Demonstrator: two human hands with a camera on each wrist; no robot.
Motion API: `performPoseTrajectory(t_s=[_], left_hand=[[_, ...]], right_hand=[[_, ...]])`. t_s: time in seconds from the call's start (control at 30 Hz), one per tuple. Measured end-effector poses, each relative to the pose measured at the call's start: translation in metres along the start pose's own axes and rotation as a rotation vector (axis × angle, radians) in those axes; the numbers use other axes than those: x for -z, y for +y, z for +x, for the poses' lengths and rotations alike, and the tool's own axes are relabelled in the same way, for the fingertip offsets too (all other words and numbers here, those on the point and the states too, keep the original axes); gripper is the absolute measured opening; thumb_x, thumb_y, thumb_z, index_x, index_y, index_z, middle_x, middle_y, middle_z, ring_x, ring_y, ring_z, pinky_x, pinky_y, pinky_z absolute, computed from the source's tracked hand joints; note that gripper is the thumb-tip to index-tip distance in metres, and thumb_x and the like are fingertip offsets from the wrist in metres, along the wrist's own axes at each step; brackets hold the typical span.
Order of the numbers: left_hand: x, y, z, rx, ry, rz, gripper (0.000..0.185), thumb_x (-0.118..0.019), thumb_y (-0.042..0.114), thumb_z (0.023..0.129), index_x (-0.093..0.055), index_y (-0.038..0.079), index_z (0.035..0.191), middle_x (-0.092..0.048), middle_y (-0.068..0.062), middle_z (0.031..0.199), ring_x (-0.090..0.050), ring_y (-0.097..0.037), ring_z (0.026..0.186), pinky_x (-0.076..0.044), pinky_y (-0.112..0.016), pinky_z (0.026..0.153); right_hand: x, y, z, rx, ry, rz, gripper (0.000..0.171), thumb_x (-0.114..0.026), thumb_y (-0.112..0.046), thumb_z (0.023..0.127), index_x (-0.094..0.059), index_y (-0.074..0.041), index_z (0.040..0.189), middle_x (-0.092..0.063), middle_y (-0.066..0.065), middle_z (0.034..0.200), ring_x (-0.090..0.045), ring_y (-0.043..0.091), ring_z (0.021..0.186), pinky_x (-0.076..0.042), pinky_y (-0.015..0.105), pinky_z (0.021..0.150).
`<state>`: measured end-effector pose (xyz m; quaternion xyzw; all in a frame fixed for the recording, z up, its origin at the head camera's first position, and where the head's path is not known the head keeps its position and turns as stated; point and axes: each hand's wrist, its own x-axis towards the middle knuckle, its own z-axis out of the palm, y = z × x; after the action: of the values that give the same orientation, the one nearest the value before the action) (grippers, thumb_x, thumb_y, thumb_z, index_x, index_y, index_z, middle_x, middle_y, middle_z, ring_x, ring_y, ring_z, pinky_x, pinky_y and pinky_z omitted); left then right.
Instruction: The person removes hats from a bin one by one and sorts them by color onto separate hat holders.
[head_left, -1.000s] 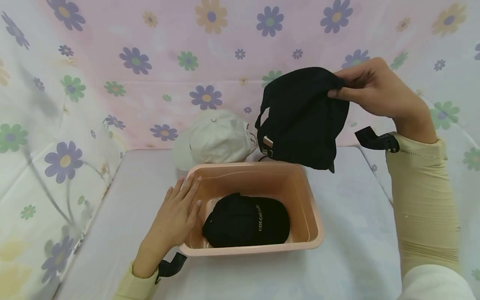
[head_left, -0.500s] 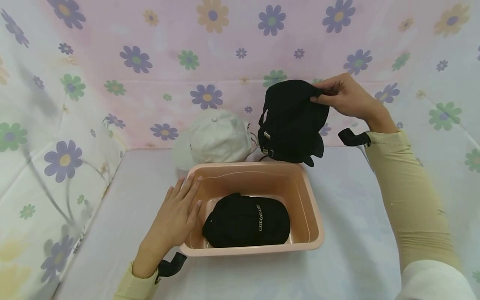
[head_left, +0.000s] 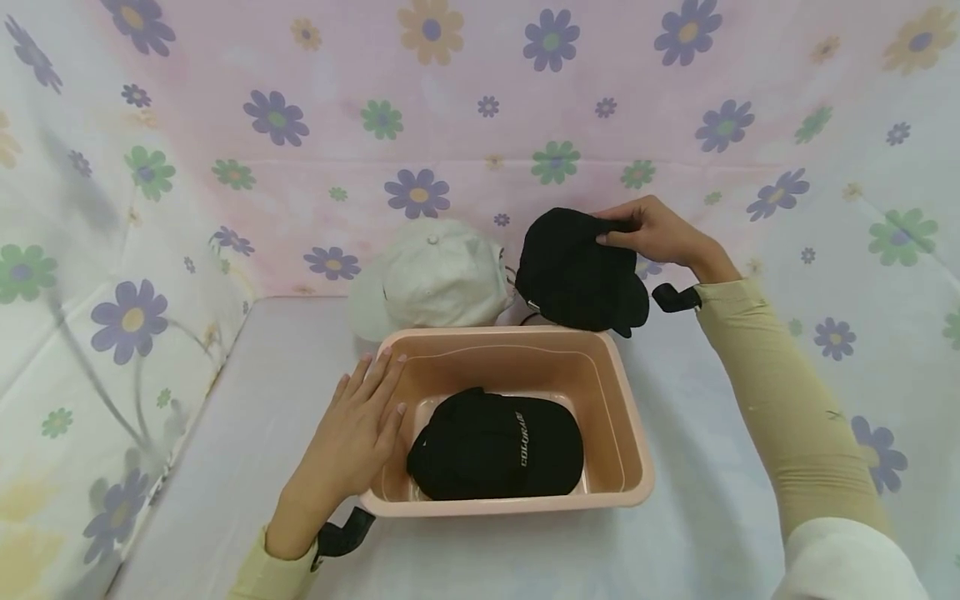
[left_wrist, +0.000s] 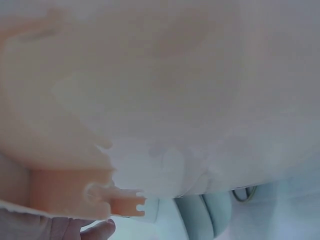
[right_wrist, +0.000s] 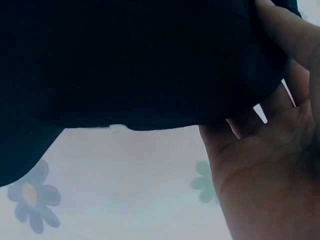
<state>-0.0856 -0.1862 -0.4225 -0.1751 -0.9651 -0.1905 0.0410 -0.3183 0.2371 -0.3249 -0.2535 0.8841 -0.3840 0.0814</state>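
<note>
My right hand (head_left: pixel 660 232) pinches the crown of a black cap (head_left: pixel 573 271) behind the right back corner of a peach plastic bin (head_left: pixel 634 425). The same cap (right_wrist: pixel 140 65) fills the upper right wrist view, with thumb and fingers on either side of its fabric. Fingers extended, my left hand (head_left: pixel 351 433) rests on the bin's left rim. Inside the bin lies another black cap (head_left: pixel 491 446) with light lettering on it. Behind the bin sits a white cap (head_left: pixel 442 275), immediately left of the cap in my right hand.
The bin stands on a table covered by a pale cloth (head_left: pixel 720 500). Floral fabric (head_left: pixel 315 183) hangs along the back and both sides, close behind the caps.
My right hand has come down and to the left, lowering the black cap beside the white one. The left hand and the bin have stayed in place.
</note>
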Motion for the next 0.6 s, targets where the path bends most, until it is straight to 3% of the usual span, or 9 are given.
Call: performPoseTrajectory(t_s=[0.13, 0.27, 0.4, 0.6], left_hand=[[0.0, 0.0, 0.0, 0.001, -0.002, 0.002, 0.058, -0.046, 0.024, 0.108, -0.029, 0.009, 0.161, -0.024, -0.017, 0.166, -0.018, -0.046, 0.153, -0.018, -0.068, 0.119], [-0.002, -0.001, 0.0, 0.003, -0.006, 0.002, 0.058, -0.047, 0.024, 0.107, -0.029, 0.008, 0.161, -0.023, -0.017, 0.167, -0.018, -0.046, 0.153, -0.018, -0.069, 0.119], [-0.004, -0.002, 0.0, 0.005, -0.011, -0.001, 0.059, -0.048, 0.023, 0.107, -0.029, 0.007, 0.16, -0.023, -0.018, 0.167, -0.017, -0.046, 0.153, -0.018, -0.069, 0.119], [-0.004, -0.003, 0.002, 0.009, -0.013, -0.011, 0.06, -0.048, 0.025, 0.107, -0.029, 0.007, 0.161, -0.022, -0.018, 0.167, -0.016, -0.046, 0.153, -0.017, -0.069, 0.119]], right_hand=[[-0.008, 0.006, 0.003, -0.016, -0.034, -0.019, 0.046, -0.063, -0.012, 0.102, -0.055, -0.005, 0.146, -0.06, 0.017, 0.143, -0.062, 0.021, 0.125, -0.049, 0.032, 0.106], [-0.011, 0.013, 0.002, -0.062, -0.09, 0.013, 0.056, -0.06, -0.017, 0.104, -0.041, -0.007, 0.156, -0.043, 0.018, 0.158, -0.042, 0.035, 0.144, -0.034, 0.054, 0.118], [-0.013, 0.022, 0.0, -0.081, -0.144, 0.028, 0.065, -0.06, -0.021, 0.104, -0.03, -0.011, 0.161, -0.028, 0.016, 0.166, -0.027, 0.037, 0.152, -0.027, 0.059, 0.12], [-0.015, 0.03, 0.002, -0.05, -0.174, 0.069, 0.071, -0.063, -0.017, 0.102, -0.026, -0.013, 0.162, -0.028, 0.014, 0.166, -0.03, 0.034, 0.152, -0.03, 0.056, 0.12]])
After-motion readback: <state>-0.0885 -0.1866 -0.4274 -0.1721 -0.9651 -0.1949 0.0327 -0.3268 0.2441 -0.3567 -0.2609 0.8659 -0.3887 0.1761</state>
